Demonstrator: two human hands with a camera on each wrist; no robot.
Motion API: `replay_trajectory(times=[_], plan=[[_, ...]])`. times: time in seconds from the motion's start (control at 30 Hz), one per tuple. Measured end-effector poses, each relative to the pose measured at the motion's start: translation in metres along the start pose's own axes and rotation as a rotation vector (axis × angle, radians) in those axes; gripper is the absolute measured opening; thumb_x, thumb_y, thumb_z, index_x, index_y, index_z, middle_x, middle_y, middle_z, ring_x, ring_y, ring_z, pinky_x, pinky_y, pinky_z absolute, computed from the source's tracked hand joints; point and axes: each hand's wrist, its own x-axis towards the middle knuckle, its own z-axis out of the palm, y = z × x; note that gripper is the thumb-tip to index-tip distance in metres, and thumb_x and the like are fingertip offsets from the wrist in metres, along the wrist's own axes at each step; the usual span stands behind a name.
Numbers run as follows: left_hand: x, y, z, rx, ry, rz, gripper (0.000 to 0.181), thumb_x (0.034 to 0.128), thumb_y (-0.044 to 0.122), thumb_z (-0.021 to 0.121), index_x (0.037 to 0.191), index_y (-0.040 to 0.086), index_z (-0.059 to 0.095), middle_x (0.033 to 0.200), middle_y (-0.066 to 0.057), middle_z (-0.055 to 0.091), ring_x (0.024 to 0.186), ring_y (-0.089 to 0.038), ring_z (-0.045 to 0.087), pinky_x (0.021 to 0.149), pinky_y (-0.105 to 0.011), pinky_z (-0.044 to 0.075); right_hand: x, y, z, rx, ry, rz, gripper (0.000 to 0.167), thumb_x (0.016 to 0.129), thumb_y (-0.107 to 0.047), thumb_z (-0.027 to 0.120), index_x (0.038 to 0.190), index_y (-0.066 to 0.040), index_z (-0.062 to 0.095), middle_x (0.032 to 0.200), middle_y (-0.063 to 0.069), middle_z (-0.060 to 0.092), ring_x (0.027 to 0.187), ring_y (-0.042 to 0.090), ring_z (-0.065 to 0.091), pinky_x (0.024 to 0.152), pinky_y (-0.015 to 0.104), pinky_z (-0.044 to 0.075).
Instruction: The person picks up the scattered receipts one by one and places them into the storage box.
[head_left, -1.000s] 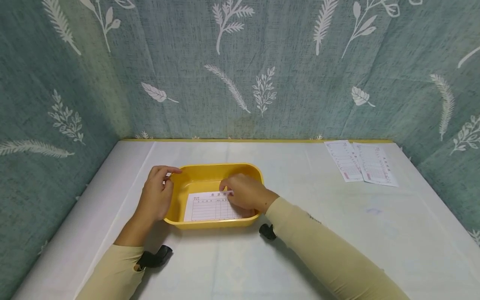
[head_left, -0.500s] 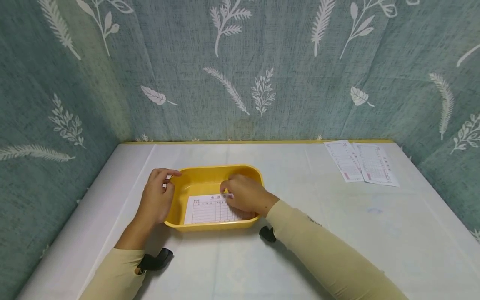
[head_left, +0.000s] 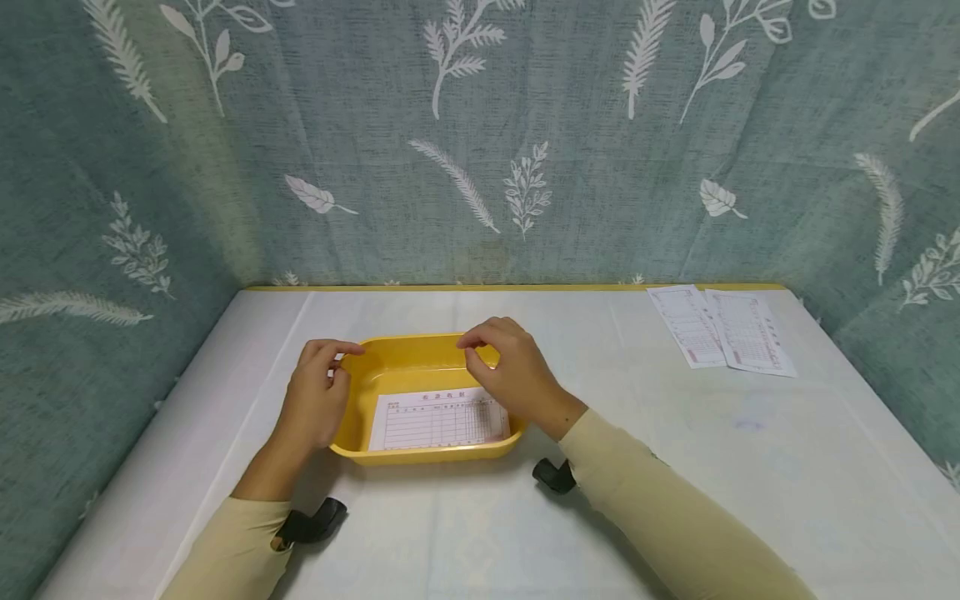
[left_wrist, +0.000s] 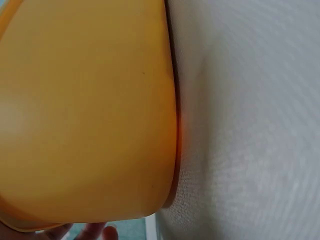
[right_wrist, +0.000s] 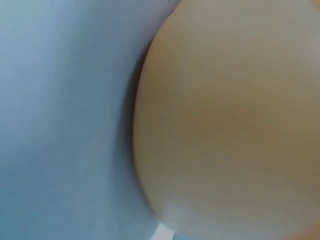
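My left hand [head_left: 311,396] grips the left rim of a yellow plastic tray [head_left: 427,456], its index finger reaching over the far left corner. In the left wrist view, the tray's outer wall [left_wrist: 90,110] fills much of the frame, with fingertips [left_wrist: 109,233] below its rim. A white printed form slip [head_left: 438,421] with a ruled grid lies flat in the tray. My right hand [head_left: 517,371] hovers above the tray's right side, apart from the slip. Its thumb and index finger are loosely bent, with nothing seen between them. In the right wrist view, the tray's wall [right_wrist: 230,120] is blurred.
Two similar printed slips [head_left: 686,325] [head_left: 750,332] lie side by side at the back right of the white table [head_left: 675,467]. Patterned green fabric [head_left: 480,208] walls the table at the back and sides. Black wrist cameras hang under both sleeves.
My right hand has lifted off the slip and moved up and slightly right, uncovering the slip's right part. The left hand has stayed on the tray's rim.
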Motion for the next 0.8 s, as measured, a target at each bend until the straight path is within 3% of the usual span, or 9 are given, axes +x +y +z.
replay_trajectory(times=[0.23,0.8], plan=[[0.001,0.003,0.002,0.01,-0.002,-0.009,0.033,0.0992,0.006,0.041,0.124,0.01,0.063,0.135,-0.014,0.046,0.111,-0.032,0.052,0.092,-0.044,0.047,-0.023,0.004,-0.031,0.125,0.074,0.157,0.014,0.094,-0.007,0.064,0.106,-0.008,0.071,0.105,0.002,0.068,0.098,0.017,0.059,0.085,0.039,0.051],[-0.002,0.002,0.0,0.012,0.021,0.001,0.033,0.0976,0.007,0.043,0.123,0.009,0.063,0.135,-0.014,0.047,0.113,-0.033,0.054,0.095,-0.049,0.048,-0.05,0.028,-0.068,0.084,0.145,0.198,0.015,0.094,-0.008,0.065,0.107,-0.009,0.071,0.107,0.003,0.069,0.098,0.015,0.061,0.083,0.031,0.053]])
